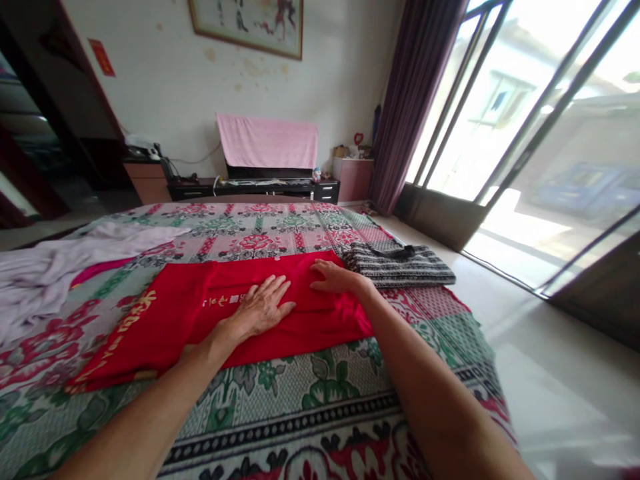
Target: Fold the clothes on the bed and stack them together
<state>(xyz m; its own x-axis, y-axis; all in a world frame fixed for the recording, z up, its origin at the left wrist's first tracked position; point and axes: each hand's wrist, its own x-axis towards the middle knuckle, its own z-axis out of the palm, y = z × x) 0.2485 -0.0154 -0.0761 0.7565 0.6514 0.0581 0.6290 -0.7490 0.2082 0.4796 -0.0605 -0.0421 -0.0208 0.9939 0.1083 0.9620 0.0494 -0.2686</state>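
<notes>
A red garment (pixel 175 300) with yellow lettering lies folded into a long strip across the patterned bedspread (pixel 320 383). My left hand (pixel 263 307) rests flat on its middle, fingers outstretched, beside some small pale print. Farther right, my right hand (pixel 330 275) lies on the same red cloth near its right end, with the fingers extended and slightly bent. Neither hand grasps the fabric. Just past the right end sits a folded black-and-white striped knit garment (pixel 403 267).
Crumpled pale cloth (pixel 45 267) lies on the left, with a magenta piece (pixel 107 270) under it. A low cabinet (pixel 327 191) and a television draped with a pink towel (pixel 270 143) stand against the wall. Glass doors (pixel 500 133) and pale floor (pixel 540 360) are on the right.
</notes>
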